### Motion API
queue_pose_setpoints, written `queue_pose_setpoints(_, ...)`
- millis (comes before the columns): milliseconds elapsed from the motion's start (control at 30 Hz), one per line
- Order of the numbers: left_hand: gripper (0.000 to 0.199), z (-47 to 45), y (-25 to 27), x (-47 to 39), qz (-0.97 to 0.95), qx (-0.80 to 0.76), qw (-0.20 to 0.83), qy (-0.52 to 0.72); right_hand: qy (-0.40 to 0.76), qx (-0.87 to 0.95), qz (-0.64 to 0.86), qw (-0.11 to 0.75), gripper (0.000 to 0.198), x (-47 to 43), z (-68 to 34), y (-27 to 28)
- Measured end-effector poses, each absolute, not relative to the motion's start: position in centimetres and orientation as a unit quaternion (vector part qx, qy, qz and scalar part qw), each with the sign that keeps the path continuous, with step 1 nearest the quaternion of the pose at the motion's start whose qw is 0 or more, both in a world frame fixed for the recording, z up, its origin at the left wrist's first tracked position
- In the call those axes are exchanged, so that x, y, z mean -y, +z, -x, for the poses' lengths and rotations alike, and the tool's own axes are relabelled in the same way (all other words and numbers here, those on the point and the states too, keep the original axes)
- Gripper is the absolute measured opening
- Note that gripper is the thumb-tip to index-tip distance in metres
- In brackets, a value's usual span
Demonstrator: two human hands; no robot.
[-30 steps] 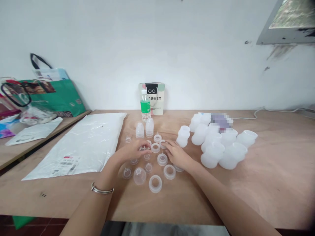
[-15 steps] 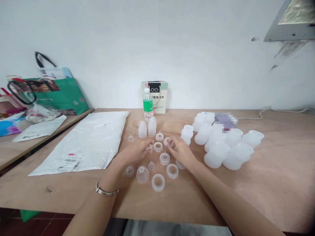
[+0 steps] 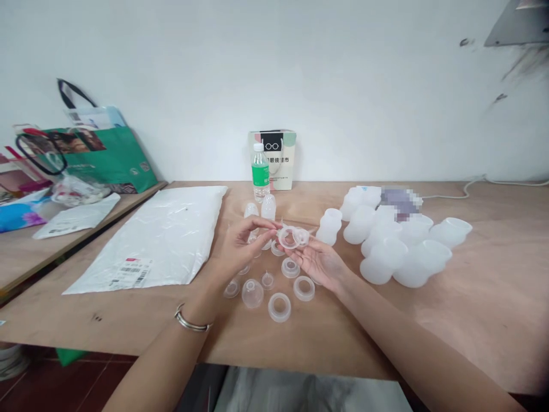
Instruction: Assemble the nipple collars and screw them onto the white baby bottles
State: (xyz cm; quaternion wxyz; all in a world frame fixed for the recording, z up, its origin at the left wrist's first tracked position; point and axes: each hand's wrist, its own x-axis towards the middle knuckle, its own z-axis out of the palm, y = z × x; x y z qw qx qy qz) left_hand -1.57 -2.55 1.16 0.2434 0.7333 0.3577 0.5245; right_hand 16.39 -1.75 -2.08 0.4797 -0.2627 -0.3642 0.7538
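My left hand pinched a translucent plastic ring by its edge; my right hand gripped a smaller round clear plastic piece overlapping it. Both were above the brown wooden table.

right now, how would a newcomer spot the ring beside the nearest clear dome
On the table, come from the green-labelled bottle toward you to the nearest clear dome. The ring lies just right of it, slightly nearer you. No other ring is closer to the table's front edge.
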Motion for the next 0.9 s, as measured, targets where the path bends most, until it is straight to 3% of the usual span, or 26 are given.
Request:
queue_pose_setpoints(100, 0.014, 0.7, 0.5, 3.0, -0.766, -0.362, 0.167, 0.505, 0.763, 0.353, 0.256, 0.476, 0.017, 1.8, -16.0, -2.4)
queue_pose_setpoints(300, 0.037, -0.4, -0.4, 2.9, -0.861, -0.300, 0.054, 0.407, 0.733, 0.392, 0.250, 0.496, 0.011, 0.5, -16.2, -2.8)
queue_pose_setpoints(500, 0.037, -1.2, -0.6, 2.5, -0.901, -0.287, -0.021, 0.325, 0.757, 0.367, 0.256, 0.476, 0.014, 0.5, -15.9, -3.0)
queue_pose_setpoints(733, 0.033, -1.4, -0.8, 2.8, -0.832, -0.302, 0.078, 0.458, 0.770, 0.339, 0.229, 0.489, 0.007, 0.8, -15.9, -2.6)
queue_pose_setpoints(900, 0.020, -0.9, -0.4, 2.8, -0.746, -0.340, 0.193, 0.539, 0.785, 0.299, 0.224, 0.495, 0.016, 0.8, -16.1, -2.6)
